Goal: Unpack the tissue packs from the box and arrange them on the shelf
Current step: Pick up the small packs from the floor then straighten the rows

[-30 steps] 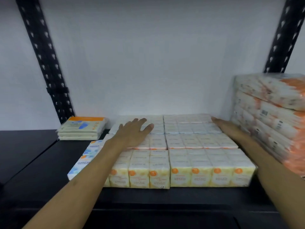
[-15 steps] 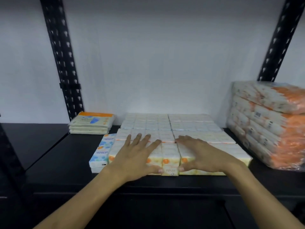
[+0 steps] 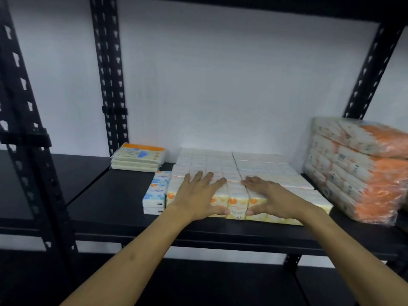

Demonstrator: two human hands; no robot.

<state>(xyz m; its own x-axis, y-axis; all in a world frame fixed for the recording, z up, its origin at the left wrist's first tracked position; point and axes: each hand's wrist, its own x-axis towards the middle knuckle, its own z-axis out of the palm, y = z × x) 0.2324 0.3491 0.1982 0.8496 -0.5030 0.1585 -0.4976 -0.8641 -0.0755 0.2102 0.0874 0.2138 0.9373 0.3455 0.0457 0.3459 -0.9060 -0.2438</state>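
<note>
Black shelf [image 3: 114, 195] — hands [image 3: 199, 195] hide front tissue packs' [image 3: 237, 204] tops.

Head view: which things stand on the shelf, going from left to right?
Flat cream packs → blue-and-white packs → block of yellow tissue packs, under left hand then right hand → large orange wrapped bundle.

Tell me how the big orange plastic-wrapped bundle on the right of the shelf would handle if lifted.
The orange bundle looks bulky but probably light, being soft tissue packs. Its glossy wrap may be slippery and crinkle under the fingers. The stacked layers sag slightly, so it would likely flex rather than stay stiff; two hands seem wise.
</note>
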